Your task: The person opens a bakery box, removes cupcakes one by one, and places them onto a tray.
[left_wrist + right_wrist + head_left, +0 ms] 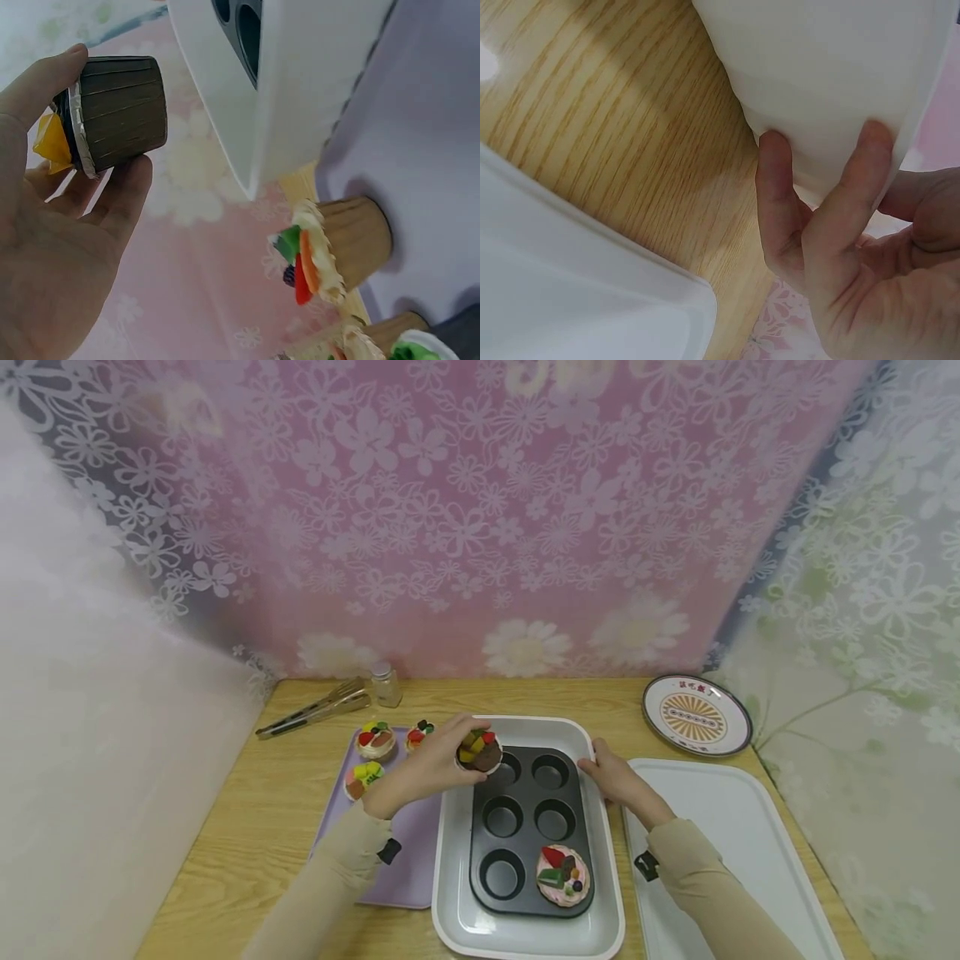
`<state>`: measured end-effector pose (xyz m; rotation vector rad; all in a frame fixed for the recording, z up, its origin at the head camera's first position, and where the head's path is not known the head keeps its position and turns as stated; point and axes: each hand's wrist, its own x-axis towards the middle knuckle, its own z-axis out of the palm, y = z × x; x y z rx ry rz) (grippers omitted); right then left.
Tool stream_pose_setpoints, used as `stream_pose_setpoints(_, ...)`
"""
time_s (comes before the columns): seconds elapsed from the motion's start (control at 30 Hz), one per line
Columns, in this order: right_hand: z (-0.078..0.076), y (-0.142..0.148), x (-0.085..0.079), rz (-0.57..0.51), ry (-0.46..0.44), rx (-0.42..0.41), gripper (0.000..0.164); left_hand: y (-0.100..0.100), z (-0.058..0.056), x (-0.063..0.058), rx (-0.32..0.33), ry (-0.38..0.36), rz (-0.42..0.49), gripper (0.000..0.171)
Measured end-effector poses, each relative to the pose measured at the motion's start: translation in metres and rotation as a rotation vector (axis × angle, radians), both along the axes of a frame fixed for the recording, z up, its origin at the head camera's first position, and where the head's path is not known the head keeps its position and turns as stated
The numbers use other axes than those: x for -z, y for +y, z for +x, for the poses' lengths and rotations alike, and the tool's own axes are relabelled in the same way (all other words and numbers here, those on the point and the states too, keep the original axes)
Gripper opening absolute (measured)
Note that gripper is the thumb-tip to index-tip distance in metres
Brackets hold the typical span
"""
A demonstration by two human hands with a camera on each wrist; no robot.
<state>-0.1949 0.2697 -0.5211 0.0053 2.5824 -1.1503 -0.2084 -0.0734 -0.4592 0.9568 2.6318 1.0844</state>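
Note:
My left hand (437, 755) grips a toy cupcake (480, 752) topped with fruit, above the upper left of the dark muffin tin (528, 783). In the left wrist view the cupcake's dark brown wrapper (124, 112) sits between thumb and fingers. The tin lies inside a deep white tray (456, 893). A pink-frosted cupcake (562, 877) fills its lower right cup. My right hand (617, 777) holds the white tray's right side near the far corner. In the right wrist view its fingertips (876, 139) press the tray's outer wall (817, 75), with the thumb at the rim.
Left of the white tray, a lilac tray (405, 868) bears several cupcakes, one with a tan wrapper (360, 240). Tongs (315, 708) and a small glass jar (386, 687) lie behind. A flat white tray (720, 827) and a patterned plate (697, 715) stand right.

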Motion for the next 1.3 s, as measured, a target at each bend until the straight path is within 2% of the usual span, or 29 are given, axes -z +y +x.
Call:
stream_pose_setpoints(0.27, 0.001, 0.0, 0.0, 0.006, -0.007, 0.005, 0.036, -0.027, 0.0, 0.015, -0.11, 0.021, 0.041, 0.074)
stream_pose_setpoints(0.47, 0.0, 0.001, -0.001, 0.012, -0.005, 0.009, 0.034, -0.054, 0.002, 0.024, -0.193, 0.051, 0.031, 0.073)
stream_pose_setpoints(0.6, 0.001, 0.002, -0.002, 0.011, -0.008, 0.008, 0.033, -0.066, 0.003, 0.03, -0.223, 0.056, -0.002, 0.073)
stream_pose_setpoints(0.83, 0.001, 0.002, -0.002, 0.007, -0.008, -0.005, 0.033, -0.075, 0.009, 0.038, -0.197, 0.024, -0.07, 0.071)
stream_pose_setpoints(1.07, 0.001, 0.0, -0.001, 0.001, -0.007, -0.003, 0.033, -0.078, 0.011, 0.051, -0.167, 0.013, -0.149, 0.072)
stream_pose_setpoints(1.3, 0.001, -0.001, -0.002, 0.004, -0.012, 0.003, 0.034, -0.079, 0.013, 0.059, -0.157, -0.022, -0.143, 0.071)
